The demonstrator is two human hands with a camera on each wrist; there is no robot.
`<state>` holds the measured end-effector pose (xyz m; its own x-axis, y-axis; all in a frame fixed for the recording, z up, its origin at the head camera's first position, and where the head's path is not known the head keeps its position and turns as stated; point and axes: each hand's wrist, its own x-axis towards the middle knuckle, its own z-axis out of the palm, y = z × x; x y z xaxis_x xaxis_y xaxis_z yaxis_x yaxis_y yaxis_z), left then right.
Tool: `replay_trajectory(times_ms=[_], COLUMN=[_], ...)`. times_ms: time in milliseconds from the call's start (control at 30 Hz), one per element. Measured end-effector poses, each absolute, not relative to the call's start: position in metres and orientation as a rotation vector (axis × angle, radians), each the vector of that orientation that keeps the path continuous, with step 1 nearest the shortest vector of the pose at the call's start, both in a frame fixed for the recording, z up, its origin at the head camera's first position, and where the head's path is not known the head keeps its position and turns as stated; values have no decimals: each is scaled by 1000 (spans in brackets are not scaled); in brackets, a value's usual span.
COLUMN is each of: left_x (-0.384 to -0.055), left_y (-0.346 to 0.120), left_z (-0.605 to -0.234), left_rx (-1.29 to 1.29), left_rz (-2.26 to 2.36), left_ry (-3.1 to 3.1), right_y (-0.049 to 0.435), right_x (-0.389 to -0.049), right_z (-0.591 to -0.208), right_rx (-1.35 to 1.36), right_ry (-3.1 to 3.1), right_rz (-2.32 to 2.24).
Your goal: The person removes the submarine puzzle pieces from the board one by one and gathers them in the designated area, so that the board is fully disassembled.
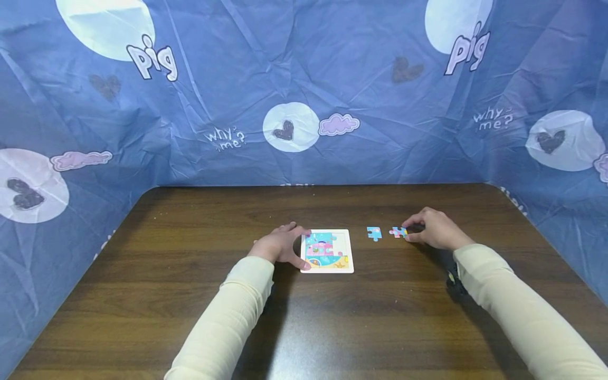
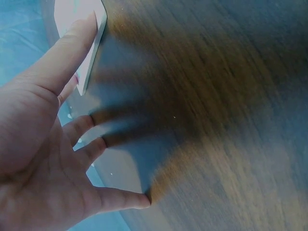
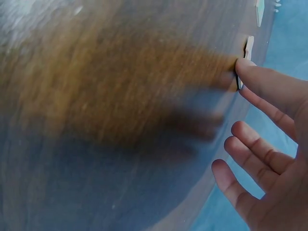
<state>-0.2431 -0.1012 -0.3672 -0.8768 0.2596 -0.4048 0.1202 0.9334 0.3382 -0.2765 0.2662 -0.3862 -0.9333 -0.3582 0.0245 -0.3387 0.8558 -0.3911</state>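
A square jigsaw puzzle board (image 1: pixel 351 257) with a white rim lies flat on the table, its pink and blue picture partly filled and a pale gap at the upper right. My left hand (image 1: pixel 281 244) rests at its left side, thumb and index finger pressing on the two left corners, other fingers spread. In the left wrist view, the thumb lies straight along the board (image 2: pixel 91 67). My right hand (image 1: pixel 437 228) pinches a multicoloured puzzle piece (image 1: pixel 398 232) between thumb and index finger, its other fingers loose. Between that piece and the board lies a blue puzzle piece (image 1: pixel 374 233).
The brown wooden table (image 1: pixel 342 327) has rounded far corners. Behind it and along both sides hangs a blue printed cloth (image 1: pixel 218 79). Both forearms, in pale sleeves, reach in from the near edge.
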Motion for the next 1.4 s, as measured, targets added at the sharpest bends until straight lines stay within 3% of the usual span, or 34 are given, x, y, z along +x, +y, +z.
replay_trajectory(times_ms=[700, 1400], left_x=[-246, -243], left_y=[-101, -101], left_z=[-369, -366], left_rx=[249, 291], left_rz=[419, 404], left_ry=[2612, 2637], right_y=[260, 195], right_x=[-267, -248], right_z=[-379, -382], right_rx=[-464, -716], right_ry=[2916, 2744], right_rz=[-832, -978])
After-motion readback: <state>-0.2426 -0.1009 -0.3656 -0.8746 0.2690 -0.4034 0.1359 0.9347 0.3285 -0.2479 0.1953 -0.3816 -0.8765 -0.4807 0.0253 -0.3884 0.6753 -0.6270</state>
